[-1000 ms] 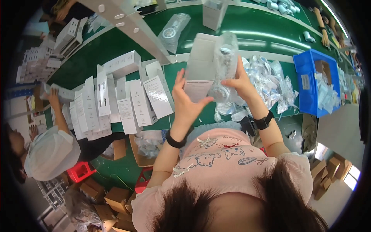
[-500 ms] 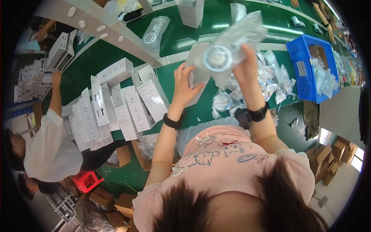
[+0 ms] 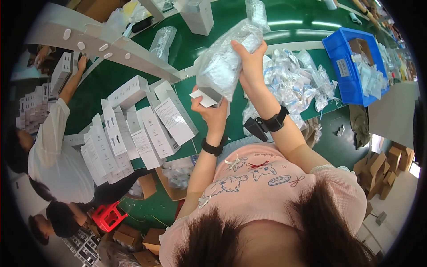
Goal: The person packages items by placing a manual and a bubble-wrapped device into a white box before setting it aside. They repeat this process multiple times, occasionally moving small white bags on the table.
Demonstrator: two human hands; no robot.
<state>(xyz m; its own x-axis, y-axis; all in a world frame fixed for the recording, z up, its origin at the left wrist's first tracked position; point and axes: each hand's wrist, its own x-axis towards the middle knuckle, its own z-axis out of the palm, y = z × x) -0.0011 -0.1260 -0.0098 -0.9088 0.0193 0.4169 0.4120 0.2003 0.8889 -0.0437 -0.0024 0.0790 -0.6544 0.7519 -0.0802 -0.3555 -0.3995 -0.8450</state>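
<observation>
My left hand [image 3: 214, 118] grips a white box [image 3: 205, 99], whose flap stands out beside the thumb. Most of this box is hidden behind a clear plastic-wrapped package [image 3: 224, 60]. My right hand [image 3: 253, 66] holds that package from its right side, thumb on the near face. The package's lower end covers the box's mouth; whether it has entered the box I cannot tell. To the left, several upright white boxes [image 3: 153, 133] stand in rows with flaps raised. Right of my hands lies a heap of small clear bags [image 3: 289, 80].
A blue bin [image 3: 331, 55] with small packets stands at the right. Beyond my hands are a tall white box [image 3: 195, 18] and wrapped packages [image 3: 163, 42]. A metal frame post [image 3: 147, 62] crosses at left. A co-worker [image 3: 62, 147] works at far left, near a red stool [image 3: 109, 216].
The wrapped package has moved left and down over the box, its round end turned out of sight. My right hand has followed it, and the whole view has shifted slightly.
</observation>
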